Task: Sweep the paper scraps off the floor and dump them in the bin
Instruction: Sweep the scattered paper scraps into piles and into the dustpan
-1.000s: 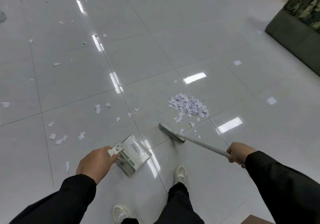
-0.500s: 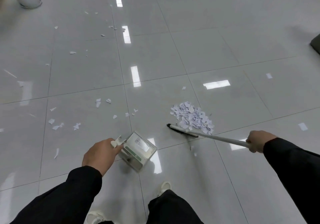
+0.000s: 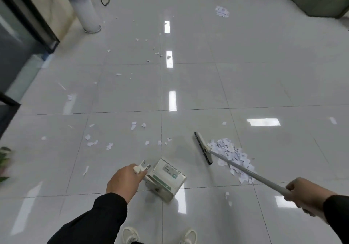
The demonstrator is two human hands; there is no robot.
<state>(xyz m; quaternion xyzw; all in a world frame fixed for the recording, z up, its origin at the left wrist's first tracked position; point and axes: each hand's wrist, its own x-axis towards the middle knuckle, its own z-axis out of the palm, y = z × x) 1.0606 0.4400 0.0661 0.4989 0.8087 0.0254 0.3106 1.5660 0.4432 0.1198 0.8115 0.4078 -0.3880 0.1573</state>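
Note:
My left hand (image 3: 123, 181) grips the white handle of a boxy white and green dustpan (image 3: 166, 178) that hangs just above the floor in front of my feet. My right hand (image 3: 304, 194) grips the grey pole of a broom (image 3: 203, 148). The broom's black-bristled head stands at the left edge of a heap of white paper scraps (image 3: 233, 157). Loose scraps (image 3: 109, 145) lie scattered on the grey tiles to the left. A second small heap of scraps (image 3: 222, 11) lies far ahead.
A tall white planter (image 3: 85, 9) stands at the back left beside a dark-framed glass door (image 3: 20, 36). A dark green planter box (image 3: 313, 0) fills the back right corner. Plant leaves (image 3: 4, 160) show at the left edge. My white shoes (image 3: 130, 235) are at the bottom.
The broom head has swung from below the heap to its left side and turned more upright. My view has tilted up and left, showing the door and planter. The dustpan stays in my left hand.

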